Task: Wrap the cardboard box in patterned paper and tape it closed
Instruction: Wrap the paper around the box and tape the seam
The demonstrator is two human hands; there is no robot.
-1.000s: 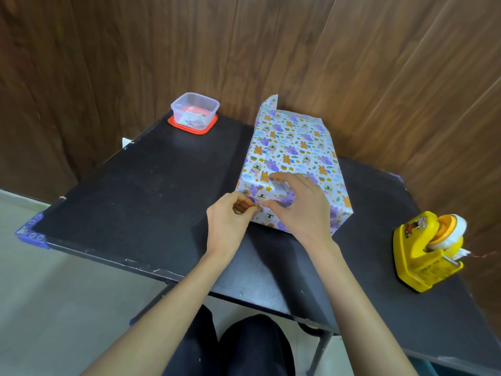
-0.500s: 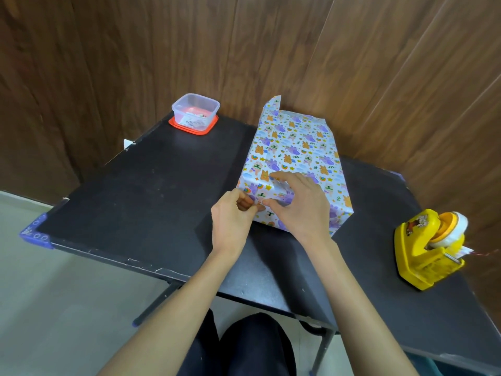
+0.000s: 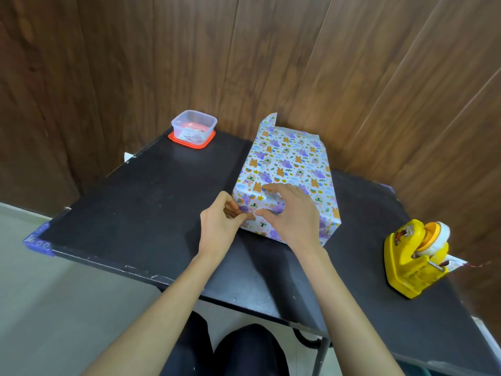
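A box covered in patterned paper [image 3: 291,164], white with purple and orange figures, lies on the black table [image 3: 151,202]. No cardboard shows through. A paper flap sticks up at its far left corner. My left hand [image 3: 221,226] pinches the paper at the box's near left corner, thumb and fingers curled on the fold. My right hand [image 3: 291,213] lies over the near end of the box, its fingers pressing the paper down beside the left thumb. A yellow tape dispenser [image 3: 414,256] with a white roll stands at the table's right edge.
A clear plastic tub on an orange lid [image 3: 193,129] sits at the table's far left corner. Dark wood panelling rises right behind the table. My knees show below the table's near edge, and pale floor lies to the left.
Both hands have stayed at the near left corner of the box, the left fingers working slightly on the fold. The box has not moved.
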